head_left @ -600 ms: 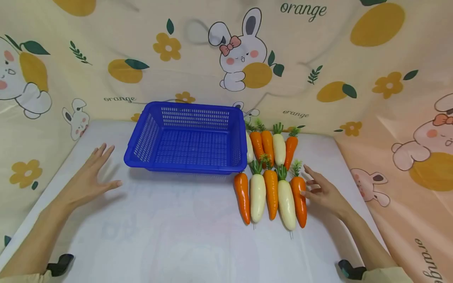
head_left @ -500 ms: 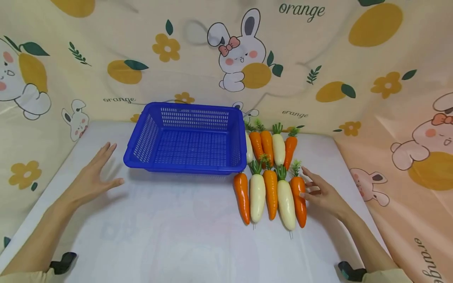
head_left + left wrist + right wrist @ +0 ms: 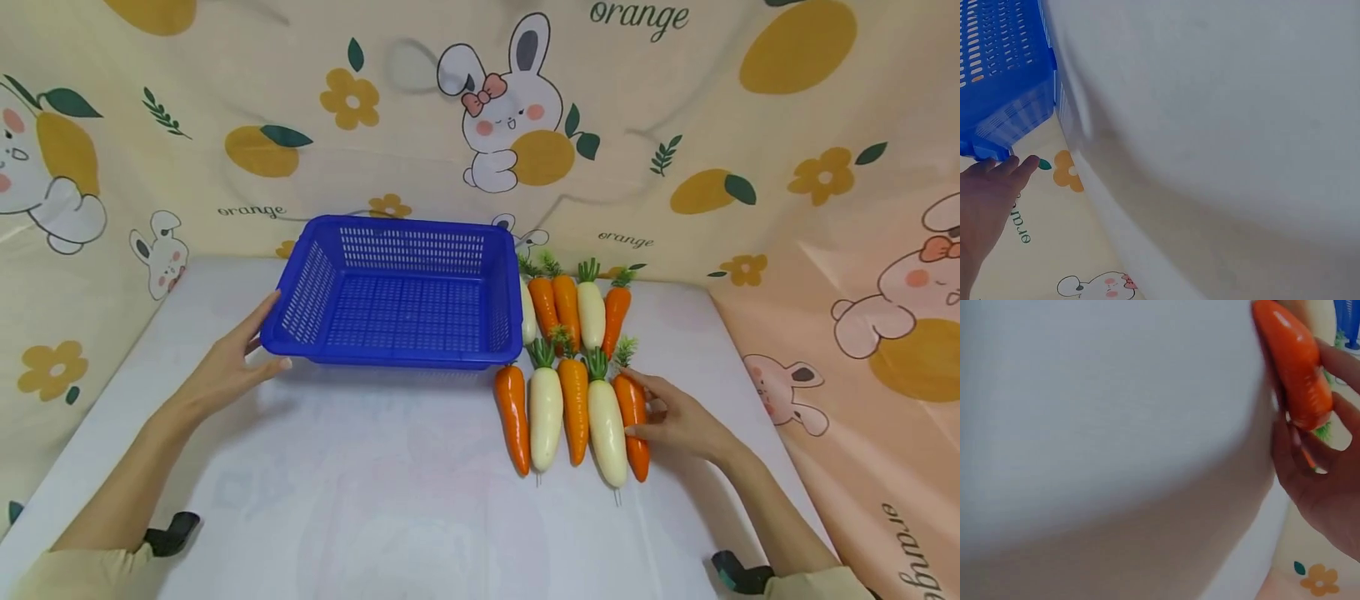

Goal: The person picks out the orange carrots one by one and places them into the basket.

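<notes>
In the head view my left hand (image 3: 228, 371) is at the left front corner of the blue plastic basket (image 3: 300, 354), its fingers fairly straight along the rim. The left wrist view has those fingertips (image 3: 1025, 165) right at the basket's rim (image 3: 985, 150). On the right, my right hand (image 3: 675, 417) holds the rightmost orange carrot (image 3: 636, 450) of the front row, thumb and fingers on either side of it. Its leafy top (image 3: 624, 353) points away from me. A white radish (image 3: 607, 433) lies just left of that carrot.
Left of these lie another carrot (image 3: 575, 417), a white radish (image 3: 547, 417) and one more carrot (image 3: 513, 421). Behind them, a back row includes a radish (image 3: 592, 317) and a carrot (image 3: 617, 317), beside the basket's right wall. A printed cloth (image 3: 420, 167) hangs behind the white table (image 3: 390, 500).
My left hand has moved right and reached the basket's corner. My right hand has moved slightly left, its thumb and fingers closing around the carrot. The basket and the vegetables stay in place.
</notes>
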A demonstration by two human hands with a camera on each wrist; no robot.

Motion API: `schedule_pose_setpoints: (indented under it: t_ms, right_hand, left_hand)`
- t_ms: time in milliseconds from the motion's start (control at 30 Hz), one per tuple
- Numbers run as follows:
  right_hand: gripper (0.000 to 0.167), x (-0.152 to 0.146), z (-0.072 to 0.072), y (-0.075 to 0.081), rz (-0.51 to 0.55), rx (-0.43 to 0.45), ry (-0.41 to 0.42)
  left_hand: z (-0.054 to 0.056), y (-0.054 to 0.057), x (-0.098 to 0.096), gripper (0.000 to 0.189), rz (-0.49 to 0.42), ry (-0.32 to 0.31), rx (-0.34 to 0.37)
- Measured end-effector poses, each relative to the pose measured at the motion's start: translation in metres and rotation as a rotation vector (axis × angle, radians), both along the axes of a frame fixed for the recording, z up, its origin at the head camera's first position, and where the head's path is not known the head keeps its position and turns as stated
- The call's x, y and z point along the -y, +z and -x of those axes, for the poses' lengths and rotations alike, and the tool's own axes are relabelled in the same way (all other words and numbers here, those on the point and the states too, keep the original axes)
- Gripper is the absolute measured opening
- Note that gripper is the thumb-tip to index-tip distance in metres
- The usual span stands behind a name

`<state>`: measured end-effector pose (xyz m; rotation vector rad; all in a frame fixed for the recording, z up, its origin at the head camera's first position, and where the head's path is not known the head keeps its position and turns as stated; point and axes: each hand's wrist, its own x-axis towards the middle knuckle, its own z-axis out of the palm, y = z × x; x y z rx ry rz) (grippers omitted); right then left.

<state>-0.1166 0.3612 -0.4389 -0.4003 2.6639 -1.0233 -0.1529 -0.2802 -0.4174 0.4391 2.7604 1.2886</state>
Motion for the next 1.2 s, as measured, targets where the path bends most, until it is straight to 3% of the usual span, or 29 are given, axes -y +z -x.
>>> schedule_pose_setpoints:
  t_ms: [133, 367, 600, 767, 933, 1200]
  right_hand:
    - [0.084, 0.000, 0.005, -0.001, 0.017, 0.038, -0.004]
    - [0.081, -0.005, 0.011, -0.003, 0.155, 0.152, -0.054]
    - [0.081, -0.006, 0.017, -0.001, 0.197, 0.175, -0.086]
    - [0.083, 0.001, 0.027, 0.014, 0.229, 0.168, -0.108]
    - [0.083, 0.014, 0.042, 0.032, 0.279, 0.152, -0.090]
    - [0.083, 0.045, 0.077, 0.050, 0.353, 0.160, -0.041]
  left_hand:
    - [0.006, 0.001, -0.004, 0.097, 0.009, 0.017, 0.044]
    - [0.018, -0.001, -0.003, 0.098, -0.016, 0.025, 0.131]
    - [0.028, -0.004, -0.005, 0.102, -0.033, 0.000, 0.159]
    - [0.036, -0.005, -0.004, 0.109, -0.048, -0.008, 0.162]
    - [0.037, -0.002, -0.005, 0.114, -0.068, 0.001, 0.192]
    - [0.036, 0.001, -0.008, 0.112, -0.097, 0.015, 0.222]
